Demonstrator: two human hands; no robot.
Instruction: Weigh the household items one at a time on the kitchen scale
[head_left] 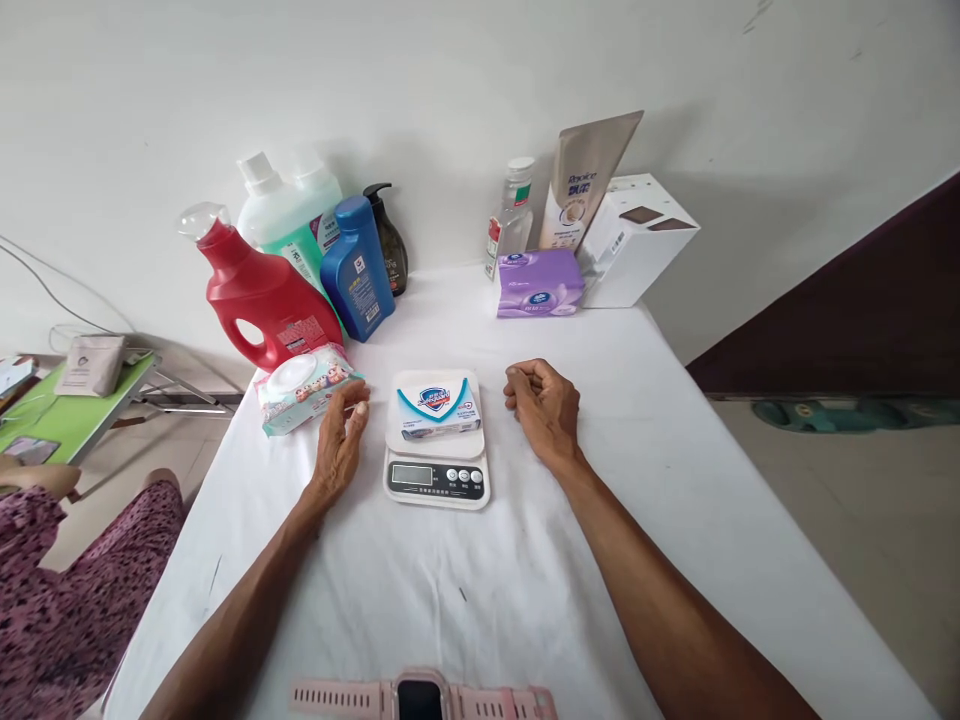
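Note:
A white kitchen scale [436, 482] lies on the cloth with a boxed bar of Safeguard soap [439, 405] on its platform. To the left of the scale rests my left hand [342, 440], fingers loosely extended and holding nothing. Its fingertips are beside a pack of wet wipes [306, 388]; whether they touch it I cannot tell. Right of the scale, apart from it, my right hand [546, 408] rests on the table with fingers curled in and nothing visible in them. The scale's display looks blank.
Behind on the left stand a red detergent bottle [274, 300], a blue bottle [360, 275], a dark pump bottle [394, 245] and green-liquid bottles. At back right are purple tissues [540, 285], a clear bottle [510, 225], a Rejoice tube [581, 190] and a white box [637, 245]. A pink watch [420, 695] lies in front. Someone sits left.

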